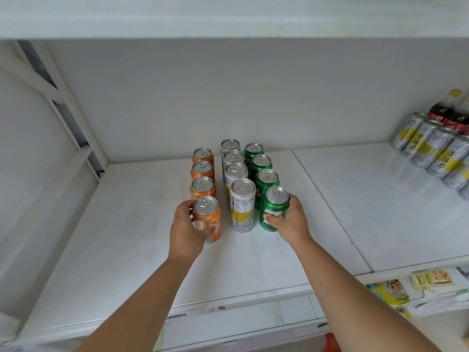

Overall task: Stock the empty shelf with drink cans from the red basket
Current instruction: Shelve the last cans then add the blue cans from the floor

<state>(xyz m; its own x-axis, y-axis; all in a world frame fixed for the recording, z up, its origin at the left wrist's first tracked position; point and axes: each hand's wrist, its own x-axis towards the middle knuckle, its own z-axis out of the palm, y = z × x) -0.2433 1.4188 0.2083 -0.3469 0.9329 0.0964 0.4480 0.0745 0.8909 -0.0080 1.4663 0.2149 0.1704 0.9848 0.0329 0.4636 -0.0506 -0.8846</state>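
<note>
A white shelf [132, 250] inside a pale, white-walled store unit fills the view, its flat surface scuffed with faint grey marks and split by a seam into a left panel and a right panel. A plain white back wall rises behind it, another white shelf board runs overhead, and a white metal upright with slots stands at the left rear corner. A paper price label [195, 313] is stuck along the front edge. Twelve drink cans stand upright near the middle of the left panel in three rows of four running front to back: orange cans on the left, white and yellow cans [237, 171] in the middle, green cans on the right. The left hand [187, 229] is wrapped around the front orange can [206, 218], fingers curled round its side. The right hand [289, 222] grips the front green can [274, 209], thumb across its label. Both cans rest on the shelf at the front of their rows. On the far right of the shelf stand silver and yellow cans [431, 151] with dark soda bottles [446, 110] behind them. Below, at right, a lower shelf holds yellow packaged goods [390, 290]. A sliver of something red [331, 342] shows at the bottom edge; what it is cannot be told.
</note>
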